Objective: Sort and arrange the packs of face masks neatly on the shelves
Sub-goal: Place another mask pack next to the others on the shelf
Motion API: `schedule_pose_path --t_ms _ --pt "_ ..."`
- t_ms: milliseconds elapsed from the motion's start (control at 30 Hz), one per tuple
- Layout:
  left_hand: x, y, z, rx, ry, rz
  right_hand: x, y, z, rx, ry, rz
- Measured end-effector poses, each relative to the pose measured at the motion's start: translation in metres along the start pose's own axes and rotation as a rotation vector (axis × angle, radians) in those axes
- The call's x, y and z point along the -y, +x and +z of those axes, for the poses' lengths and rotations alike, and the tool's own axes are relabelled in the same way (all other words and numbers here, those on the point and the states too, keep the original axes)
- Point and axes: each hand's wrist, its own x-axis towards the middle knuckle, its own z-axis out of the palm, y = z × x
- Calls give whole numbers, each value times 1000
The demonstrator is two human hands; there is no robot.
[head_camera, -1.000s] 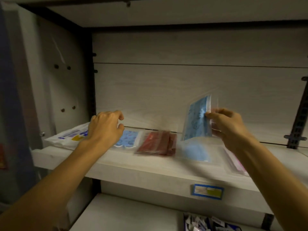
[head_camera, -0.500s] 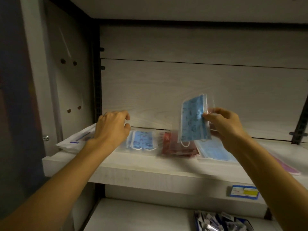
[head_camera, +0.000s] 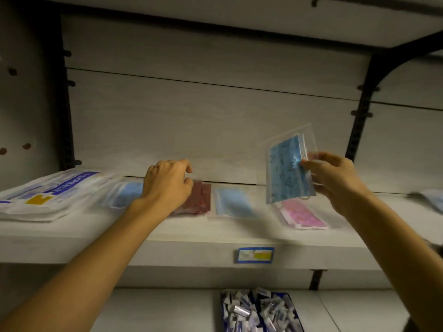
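Closest to you, on the lower shelf (head_camera: 155, 310), sits a blue tray of small wrapped items (head_camera: 260, 311). Above it, the front lip of the middle shelf (head_camera: 167, 248) carries a blue-bordered price label (head_camera: 255, 255).

On that middle shelf, from your left: a large white pack with blue and yellow print (head_camera: 45, 194) lies flat, then a clear pack of light blue masks (head_camera: 125, 194) partly hidden behind your left wrist. Next comes a dark red mask pack (head_camera: 200, 200), whose left part is covered by your left hand, then a plain light blue mask pack (head_camera: 233, 203) just beside it, and a pink mask pack (head_camera: 303, 214) lying at a slant. At the far right edge another pale pack (head_camera: 431, 200) is too blurred to identify.

Your left hand (head_camera: 167, 185) reaches over the shelf, knuckles up and fingers curled down onto the dark red pack; whether it actually grips that pack cannot be told. Your right hand (head_camera: 333, 178) pinches a clear pack of patterned blue masks (head_camera: 286, 170) by its right edge, holding it upright in the air above the pink pack, clear of the shelf.

Behind everything stands the pale wood-grain back panel (head_camera: 203, 121), flanked by black slotted uprights (head_camera: 360, 121).
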Motion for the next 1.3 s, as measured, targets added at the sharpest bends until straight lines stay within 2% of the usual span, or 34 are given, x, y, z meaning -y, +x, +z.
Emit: schedule_pose_path --t_ms 267,467,867,1100,1200,1300 --pt "-96 -5 40 30 -44 -4 -20 28 -109 15 -103 46" --pt "-135 -13 60 22 -43 -10 -44 57 -148 94 -269 136" --pt "-165 -11 66 69 5 -30 -84 108 -151 2 -977 81" --pt "-174 -9 64 77 35 -24 -98 96 -150 -203 -1424 -153" --pt "-178 -14 64 82 36 -17 -95 91 -151 -217 -1458 -286" --pt "-182 -22 65 91 41 4 -88 83 -149 -157 -1367 -421"
